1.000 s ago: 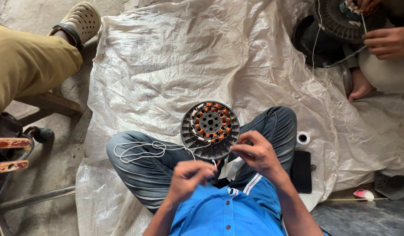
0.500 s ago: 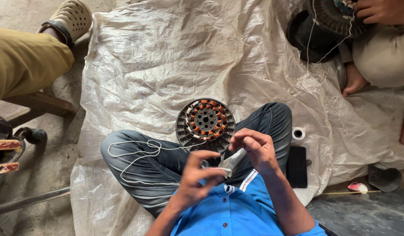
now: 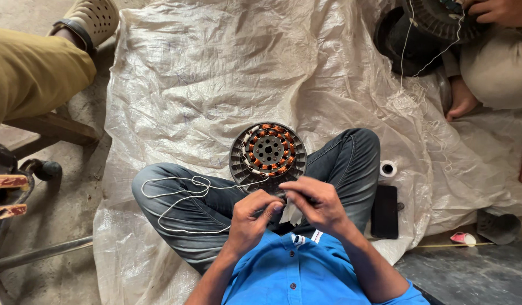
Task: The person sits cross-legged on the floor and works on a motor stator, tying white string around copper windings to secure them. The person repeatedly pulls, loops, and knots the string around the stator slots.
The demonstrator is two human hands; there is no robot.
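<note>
I'm pinching the thin white cotton string between both hands at lower centre of the frame, right over my lap. My left hand is closed, thumb and forefinger nipped on the string near its end. My right hand is curled too, fingers closed on what looks like the same string plus a small pale slip of paper or sleeve; exactly what it is gripping I can't tell, the fingers are hiding it.

The string is looping out to the left across my left knee in loose curls, lying on my blue jeans, then running back toward the round grey motor stator with orange copper windings. The stator is sitting at frame centre, propped against my crossed shins, just above my hands.

To do this well, I judge I'm needing to keep the pinch close to the end, hold light tension so the loops aren't tangling, and keep the stator steady against my legs.

Further out: crinkled white plastic sheet is covering the floor under me. Small white tape roll and flat black phone are lying just right of my right knee. Upper right, another person's hand is working a dark round stator with string hanging. Upper left, a person's tan trouser leg and beige perforated clog.
</note>
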